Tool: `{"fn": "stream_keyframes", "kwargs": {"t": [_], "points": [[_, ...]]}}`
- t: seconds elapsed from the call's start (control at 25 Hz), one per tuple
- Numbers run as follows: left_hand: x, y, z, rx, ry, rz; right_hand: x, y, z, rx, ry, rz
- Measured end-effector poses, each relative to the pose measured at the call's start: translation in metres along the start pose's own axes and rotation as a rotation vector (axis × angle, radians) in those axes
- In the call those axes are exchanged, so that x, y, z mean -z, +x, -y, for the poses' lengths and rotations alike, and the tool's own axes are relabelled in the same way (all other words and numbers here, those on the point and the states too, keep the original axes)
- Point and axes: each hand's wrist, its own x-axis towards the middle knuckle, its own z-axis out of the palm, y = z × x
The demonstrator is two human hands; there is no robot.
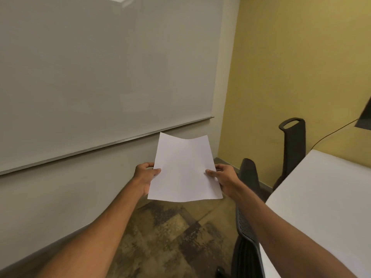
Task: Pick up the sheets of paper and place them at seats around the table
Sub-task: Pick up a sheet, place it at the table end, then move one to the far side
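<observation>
I hold white sheets of paper [183, 169] in front of me, above the floor, with both hands. My left hand [145, 175] grips the left edge, thumb on top. My right hand [222, 177] grips the right edge the same way. The far edge of the paper curls slightly. I cannot tell how many sheets are in the stack. The white table [325, 197] lies to my right, apart from the paper.
A large whiteboard [100, 73] covers the wall ahead. Three dark chairs stand along the table's left side: one at the far end [293, 145], one in the middle [250, 175], one close by [245, 243]. A dark screen corner [365, 119] and cable sit at far right.
</observation>
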Motion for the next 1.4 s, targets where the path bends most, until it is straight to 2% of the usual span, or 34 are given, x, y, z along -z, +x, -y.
{"fn": "stream_keyframes", "kwargs": {"t": [0.32, 0.76, 1.04, 1.4], "points": [[-0.039, 0.171, -0.033, 0.006, 0.061, 0.067, -0.024, 0.147, 0.005, 0.027, 0.068, -0.184], [-0.172, 0.365, -0.06, -0.018, 0.2, 0.295, 0.026, 0.314, -0.001, -0.11, 0.089, -0.491], [-0.299, 0.519, -0.099, -0.075, 0.301, 0.546, 0.076, 0.441, 0.037, -0.058, 0.141, -0.644], [-0.486, 0.618, -0.132, -0.051, 0.286, 0.806, 0.177, 0.541, 0.053, -0.007, 0.202, -0.9]]}}
